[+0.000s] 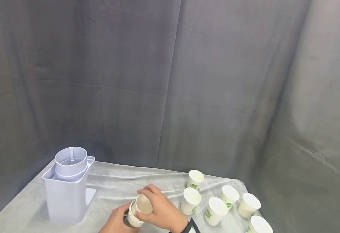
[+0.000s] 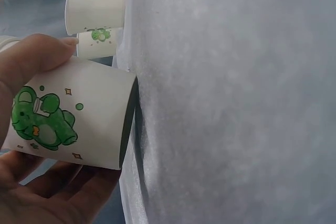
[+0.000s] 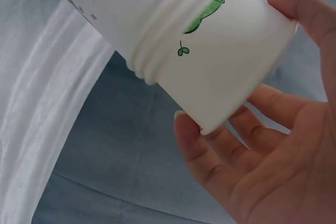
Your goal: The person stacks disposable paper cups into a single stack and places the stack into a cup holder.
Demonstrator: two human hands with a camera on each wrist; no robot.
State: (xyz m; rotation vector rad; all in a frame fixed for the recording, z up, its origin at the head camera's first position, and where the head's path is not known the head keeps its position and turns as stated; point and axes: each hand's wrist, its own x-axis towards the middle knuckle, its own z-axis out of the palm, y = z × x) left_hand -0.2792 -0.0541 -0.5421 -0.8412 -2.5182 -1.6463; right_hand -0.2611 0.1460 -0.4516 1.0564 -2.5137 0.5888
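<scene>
Head view: a stack of paper cups is gripped between the left hand and right hand, and the top cup could be crushed if squeezed while pushed in crooked.

Both hands low at the table's near edge — left hand and right hand wrapped round a tilted stack of paper cups. Left of them, a pale plastic cup dispenser; right — six loose paper cups, upright on the grey cloth.
</scene>
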